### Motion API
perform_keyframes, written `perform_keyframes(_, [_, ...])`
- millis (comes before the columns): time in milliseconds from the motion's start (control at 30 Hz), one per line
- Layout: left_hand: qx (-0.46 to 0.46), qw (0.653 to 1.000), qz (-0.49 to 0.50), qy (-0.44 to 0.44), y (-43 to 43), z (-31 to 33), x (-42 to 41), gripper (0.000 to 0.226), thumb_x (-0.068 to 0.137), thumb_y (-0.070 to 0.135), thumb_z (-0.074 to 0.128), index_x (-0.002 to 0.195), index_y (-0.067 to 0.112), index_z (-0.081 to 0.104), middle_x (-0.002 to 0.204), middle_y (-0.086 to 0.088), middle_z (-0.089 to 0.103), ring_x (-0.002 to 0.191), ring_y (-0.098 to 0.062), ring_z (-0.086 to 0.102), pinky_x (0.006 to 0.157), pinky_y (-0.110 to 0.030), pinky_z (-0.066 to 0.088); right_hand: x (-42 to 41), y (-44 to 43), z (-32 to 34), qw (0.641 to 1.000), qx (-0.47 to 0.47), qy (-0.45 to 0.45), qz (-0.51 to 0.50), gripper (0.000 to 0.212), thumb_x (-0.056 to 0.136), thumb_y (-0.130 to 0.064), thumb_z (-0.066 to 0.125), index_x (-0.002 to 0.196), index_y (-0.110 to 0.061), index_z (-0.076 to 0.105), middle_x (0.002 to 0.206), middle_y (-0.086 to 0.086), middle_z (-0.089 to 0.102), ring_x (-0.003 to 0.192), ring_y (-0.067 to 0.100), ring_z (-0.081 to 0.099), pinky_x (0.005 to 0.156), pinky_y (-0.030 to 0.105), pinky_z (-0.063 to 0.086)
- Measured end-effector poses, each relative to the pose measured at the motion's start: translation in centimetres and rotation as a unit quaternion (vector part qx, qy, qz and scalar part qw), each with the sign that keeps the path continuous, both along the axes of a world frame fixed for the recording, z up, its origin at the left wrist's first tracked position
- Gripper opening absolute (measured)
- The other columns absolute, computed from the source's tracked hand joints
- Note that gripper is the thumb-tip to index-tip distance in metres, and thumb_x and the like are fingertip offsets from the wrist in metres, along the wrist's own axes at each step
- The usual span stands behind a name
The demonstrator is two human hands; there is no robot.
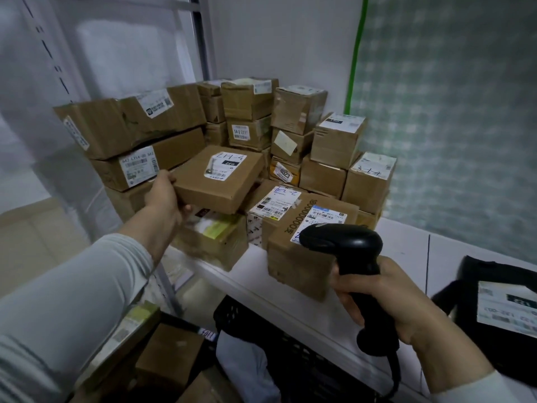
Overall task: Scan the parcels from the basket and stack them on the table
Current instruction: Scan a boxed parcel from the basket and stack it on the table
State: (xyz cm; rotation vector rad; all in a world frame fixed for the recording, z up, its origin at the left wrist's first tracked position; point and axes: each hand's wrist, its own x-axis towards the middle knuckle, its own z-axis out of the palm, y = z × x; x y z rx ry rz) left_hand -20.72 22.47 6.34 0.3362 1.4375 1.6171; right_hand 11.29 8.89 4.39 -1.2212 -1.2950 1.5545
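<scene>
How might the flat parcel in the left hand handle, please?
Probably stiff: the flat parcel keeps crisp edges. Likely light, since the left hand holds it by one end. Being flat, it should not tip.

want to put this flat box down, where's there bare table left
Bare table lies right of the stacked boxes, between the labelled front box and the black parcel. A narrow strip runs along the front edge. Back left is crowded, boxes piled high.

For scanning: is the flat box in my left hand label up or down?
Up. The white label shows on the top face of the flat box, gripped at its corner by the left hand.
</scene>
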Motion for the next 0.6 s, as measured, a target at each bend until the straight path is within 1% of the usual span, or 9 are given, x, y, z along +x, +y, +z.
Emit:
perform_keyframes(100, [0.003, 1.0, -0.024, -0.005, 1.0, 0.8, -2.0, 0.029, 0.09, 0.033, 0.051, 0.114, 0.017, 0.05, 0.091, -0.005, 0.059, 0.061, -0.017, 0.054, 0.033, -0.013, 0.034, -0.5, -0.2, -0.3, 1.0, -0.003, -0.001, 0.004, 0.019, 0.059, -0.007, 0.076, 0.071, -0.002, 0.062, 0.054, 0.019, 0.049, 0.038, 0.024, 0.043, 0.039, 0.024, 0.034])
perform_keyframes(167, [-0.001, 1.0, 0.005, 0.0, 1.6, 1.2, -3.0, 0.041, 0.089, 0.036, 0.06, 0.125, 0.018, 0.051, 0.109, -0.005, 0.061, 0.076, -0.02, 0.061, 0.034, -0.017, 0.042, -0.6, -0.3, -0.5, 1.0, -0.009, -0.005, 0.007, 0.02, 0.058, -0.01, 0.073, 0.072, -0.001, 0.062, 0.055, 0.019, 0.049, 0.038, 0.024, 0.043, 0.04, 0.025, 0.035])
perform_keyframes(233, [0.015, 0.999, 0.039, 0.007, 1.9, 1.4, -3.1, 0.05, 0.087, 0.034, 0.066, 0.131, 0.019, 0.048, 0.129, -0.006, 0.054, 0.101, -0.022, 0.059, 0.048, -0.021, 0.053, -0.5, -0.2, -0.6, 1.0, -0.014, -0.014, 0.014, 0.021, 0.061, -0.008, 0.075, 0.074, 0.001, 0.062, 0.055, 0.019, 0.049, 0.039, 0.024, 0.043, 0.04, 0.025, 0.035])
perform_keyframes(267, [0.031, 0.998, 0.045, 0.021, 1.8, 1.2, -2.8, 0.06, 0.085, 0.036, 0.068, 0.137, 0.018, 0.043, 0.137, -0.007, 0.049, 0.11, -0.024, 0.056, 0.064, -0.026, 0.056, -0.5, -0.2, -0.7, 1.0, -0.015, -0.019, 0.017, 0.019, 0.065, -0.004, 0.076, 0.074, 0.002, 0.061, 0.055, 0.019, 0.049, 0.038, 0.024, 0.043, 0.041, 0.026, 0.035])
perform_keyframes(300, [0.037, 0.997, 0.036, 0.055, 1.7, 0.9, -2.4, 0.077, 0.08, 0.043, 0.071, 0.143, 0.017, 0.035, 0.143, -0.008, 0.043, 0.12, -0.026, 0.052, 0.083, -0.032, 0.054, -0.5, -0.1, -0.7, 0.999, -0.017, -0.022, 0.017, 0.016, 0.07, 0.0, 0.075, 0.076, 0.003, 0.06, 0.054, 0.019, 0.049, 0.038, 0.024, 0.042, 0.041, 0.025, 0.035])
perform_keyframes(333, [0.036, 0.993, 0.018, 0.112, 1.4, 0.2, -1.9, 0.095, 0.072, 0.052, 0.074, 0.147, 0.017, 0.029, 0.148, -0.008, 0.037, 0.129, -0.028, 0.045, 0.098, -0.039, 0.046, -0.6, 0.0, -0.8, 0.999, -0.019, -0.023, 0.014, 0.012, 0.074, 0.002, 0.071, 0.077, 0.004, 0.06, 0.054, 0.018, 0.048, 0.038, 0.023, 0.042, 0.041, 0.025, 0.035])
perform_keyframes(367, [0.036, 0.983, -0.008, 0.177, 1.1, -0.5, -1.5, 0.108, 0.064, 0.059, 0.076, 0.15, 0.018, 0.025, 0.152, -0.008, 0.033, 0.134, -0.029, 0.039, 0.107, -0.043, 0.038, -0.6, 0.0, -0.8, 0.999, -0.021, -0.023, 0.012, 0.009, 0.076, 0.003, 0.068, 0.077, 0.004, 0.059, 0.053, 0.018, 0.048, 0.037, 0.023, 0.042, 0.041, 0.026, 0.035])
perform_keyframes(500, [-0.009, 0.912, -0.108, 0.396, 0.5, -2.4, 0.2, 0.125, 0.059, 0.05, 0.085, 0.153, 0.018, 0.009, 0.159, -0.009, 0.011, 0.144, -0.029, 0.015, 0.117, -0.047, 0.02, -1.0, 0.4, -1.2, 0.999, -0.025, -0.029, 0.011, 0.008, 0.078, 0.004, 0.067, 0.078, 0.006, 0.06, 0.051, 0.017, 0.049, 0.035, 0.022, 0.043, 0.041, 0.026, 0.035])
perform_keyframes(600, [-0.053, 0.85, -0.135, 0.507, 0.9, -2.5, 1.0, 0.125, 0.06, 0.033, 0.089, 0.151, 0.013, 0.006, 0.157, -0.014, 0.008, 0.144, -0.034, 0.009, 0.118, -0.046, 0.015, -1.3, 0.3, -1.3, 0.999, -0.029, -0.025, 0.013, 0.007, 0.078, 0.005, 0.067, 0.076, 0.006, 0.06, 0.051, 0.017, 0.049, 0.035, 0.022, 0.042, 0.04, 0.025, 0.035])
